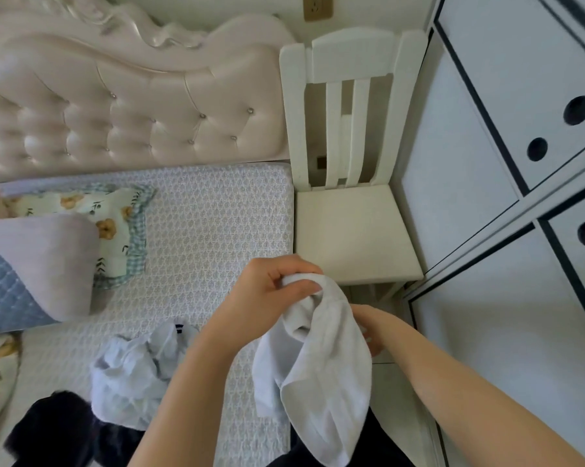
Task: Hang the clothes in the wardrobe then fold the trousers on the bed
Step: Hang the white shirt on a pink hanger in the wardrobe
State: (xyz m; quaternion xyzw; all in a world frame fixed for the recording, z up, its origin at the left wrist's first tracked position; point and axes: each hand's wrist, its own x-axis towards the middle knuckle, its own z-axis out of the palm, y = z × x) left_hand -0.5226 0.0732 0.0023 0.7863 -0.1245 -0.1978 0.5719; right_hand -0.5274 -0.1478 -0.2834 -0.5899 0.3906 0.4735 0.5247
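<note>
White and evidently soft and light, the garment (318, 365) hung at the edge of the bed (216, 214) near the wardrobe (469, 163) as your left grip (270, 288) pinched its bunched top, where a wider hold would likely steady it, while your right grip (373, 332), half hidden behind, was unreadable.

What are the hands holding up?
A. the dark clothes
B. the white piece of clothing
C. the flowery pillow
B: the left hand's fingers pinch the top of the white piece of clothing, and the right hand is half hidden behind it, while the dark clothes and the flowery pillow lie on the bed.
</note>
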